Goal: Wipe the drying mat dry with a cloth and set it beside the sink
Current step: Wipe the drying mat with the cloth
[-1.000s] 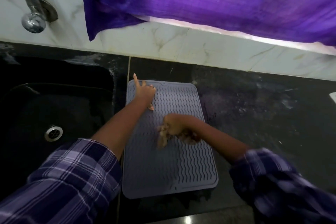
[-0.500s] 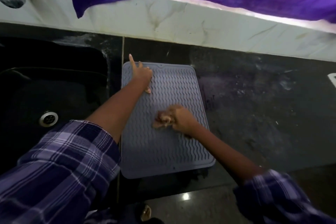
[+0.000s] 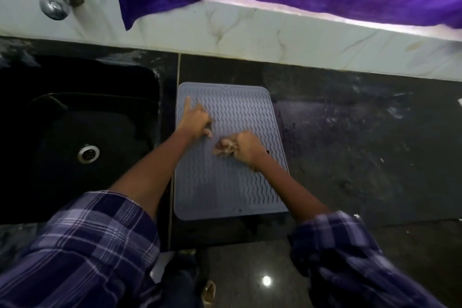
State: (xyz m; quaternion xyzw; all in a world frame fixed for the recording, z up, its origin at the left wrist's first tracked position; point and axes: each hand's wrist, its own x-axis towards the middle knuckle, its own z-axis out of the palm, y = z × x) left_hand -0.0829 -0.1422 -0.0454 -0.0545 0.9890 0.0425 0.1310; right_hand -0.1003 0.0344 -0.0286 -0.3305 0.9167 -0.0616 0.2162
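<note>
Grey wavy-ribbed drying mat (image 3: 232, 182), seemingly flat.

Both forearms enter from the lower corners of the frame, bare below rolled plaid sleeves, and converge near the centre. The left hand (image 3: 196, 120) lies palm down just left of centre, index finger extended straight toward the top of the frame, the remaining fingers bent, the thumb pointing right. The right hand (image 3: 246, 149) sits just right of centre, knuckles up, fingers curled tight round a crumpled cloth (image 3: 223, 149) that protrudes on its left side. The two hands are near, not touching.
</note>
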